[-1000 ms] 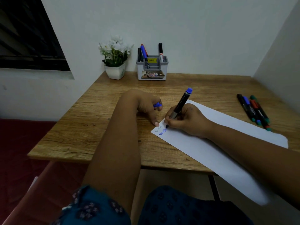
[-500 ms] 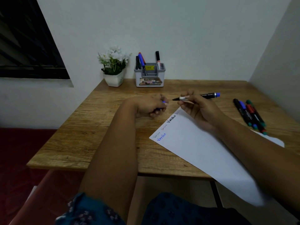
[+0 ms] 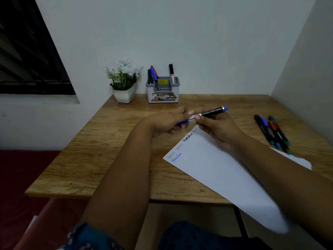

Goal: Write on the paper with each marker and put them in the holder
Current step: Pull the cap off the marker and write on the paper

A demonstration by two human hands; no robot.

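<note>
Right hand (image 3: 214,127): fingers curled round the barrel of a blue-ended black marker (image 3: 212,112), held nearly level above the worktop (image 3: 100,141), writing end pointing at the left hand.
Left hand (image 3: 170,121): just beside the right, fingers pinching the blue cap (image 3: 182,123), which meets the marker's tip; capping looks to be the step in hand. Both forearms reach in from the near edge, wrists raised off the surface.
Paper (image 3: 216,174): directly under and nearer than the right hand; several coloured words along its far-left edge, the blue one included.
Loose markers (image 3: 272,132): a small cluster lying well to the right of the right hand, judged still unwritten.
Holder (image 3: 163,91): beyond both hands by the wall, already carrying several markers. Flower pot (image 3: 124,95) beside it.
</note>
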